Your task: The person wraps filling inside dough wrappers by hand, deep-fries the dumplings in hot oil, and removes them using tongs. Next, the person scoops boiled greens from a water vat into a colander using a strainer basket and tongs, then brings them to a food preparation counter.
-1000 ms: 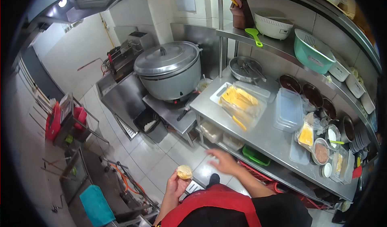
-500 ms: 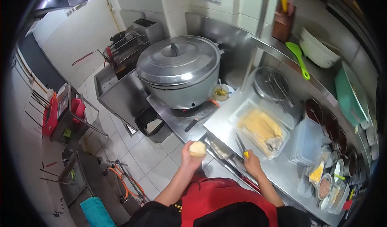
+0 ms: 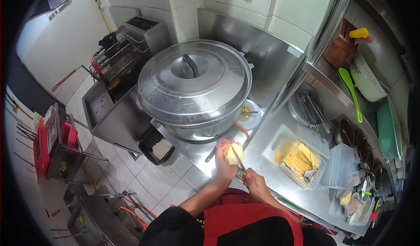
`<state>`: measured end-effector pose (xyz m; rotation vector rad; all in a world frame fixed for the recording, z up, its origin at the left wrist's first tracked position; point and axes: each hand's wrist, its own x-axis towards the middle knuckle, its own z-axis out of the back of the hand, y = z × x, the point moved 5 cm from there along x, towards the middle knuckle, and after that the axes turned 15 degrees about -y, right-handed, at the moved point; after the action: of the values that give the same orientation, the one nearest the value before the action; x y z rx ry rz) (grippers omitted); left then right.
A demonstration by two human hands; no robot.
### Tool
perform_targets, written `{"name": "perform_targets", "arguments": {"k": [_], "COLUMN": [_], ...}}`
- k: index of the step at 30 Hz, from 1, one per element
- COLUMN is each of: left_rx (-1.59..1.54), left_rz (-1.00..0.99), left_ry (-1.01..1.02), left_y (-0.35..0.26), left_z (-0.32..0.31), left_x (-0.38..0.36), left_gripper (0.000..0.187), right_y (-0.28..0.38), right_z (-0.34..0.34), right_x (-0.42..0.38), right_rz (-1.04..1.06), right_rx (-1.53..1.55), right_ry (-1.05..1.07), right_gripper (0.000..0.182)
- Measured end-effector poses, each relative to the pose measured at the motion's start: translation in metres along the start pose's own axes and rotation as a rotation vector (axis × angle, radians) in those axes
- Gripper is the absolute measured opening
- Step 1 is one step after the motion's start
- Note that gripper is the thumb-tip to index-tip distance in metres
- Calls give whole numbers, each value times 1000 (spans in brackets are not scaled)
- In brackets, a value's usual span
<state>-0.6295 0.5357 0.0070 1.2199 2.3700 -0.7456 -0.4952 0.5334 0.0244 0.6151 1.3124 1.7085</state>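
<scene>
A pale round bun sits in my left hand, which is wrapped around it from below and behind. My right hand grips a yellow-handled knife, its blade pointing up and lying across the face of the bun. Both hands are held close together in front of the counter's edge. To their right on the steel counter stands a clear plastic container with a soft yellow mass and crumpled wrapping inside.
A big lidded metal pot stands ahead on the steel surface. Beside it is a white plate with a small yellow cup. Stacked plastic boxes and sauce pots line the right. A green spatula rests on the shelf.
My right hand has brought the knife up from over the counter to the bun. My left hand has moved slightly right and up with the bun. The view has shifted closer.
</scene>
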Motion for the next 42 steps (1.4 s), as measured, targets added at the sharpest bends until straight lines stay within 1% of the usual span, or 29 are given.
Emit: {"name": "perform_targets", "arguments": {"k": [3,6,9,12,15,18,21,24,27,28,29,31,33,37,38,42], "left_rx": [-45,-21,18,54,86,82,96,127,396,560,725,746,451,340,321,188], "left_rz": [-131,-257,-292,-363,-333,-325,-306,-258,-176,-157,-138,33,322,366,402,546], "left_ry": [142,226,254,268,265,317,347,383,493,499,501,481,428,392,385,367], "left_y": [-16,-25,-29,-31,-30,-22,-13,-1,5,9,13,18,23,37,40,51], "left_z": [-16,-26,-29,-34,-37,-39,-39,-42,-49,-45,-35,-29,-32,-29,-28,-18], "left_x": [7,9,5,0,-5,-10,-12,-16,-19,-15,-7,-9,-22,-27,-28,-25], "left_gripper": [10,8,6,6,7,10,12,13,24,27,31,37,41,40,39,39], "right_y": [14,16,22,24,27,31,31,36,48,52,56,64,66,57,53,40], "right_z": [-8,-15,-18,-23,-22,-16,-9,4,31,42,53,72,82,105,112,142], "right_x": [12,22,30,34,39,40,41,41,45,47,49,46,41,33,31,24], "right_rz": [22,72,109,163,195,221,217,183,221,232,235,232,224,168,153,159], "right_rx": [-154,-200,-187,-159,-132,-114,-152,-151,-248,-351,-431,-587,-597,-686,-699,-599], "right_ry": [-51,-84,-45,-54,-57,-81,-30,3,40,4,27,75,76,120,127,128], "right_gripper": [34,33,34,36,37,39,41,39,37,30,29,26,24,24,25,34]}}
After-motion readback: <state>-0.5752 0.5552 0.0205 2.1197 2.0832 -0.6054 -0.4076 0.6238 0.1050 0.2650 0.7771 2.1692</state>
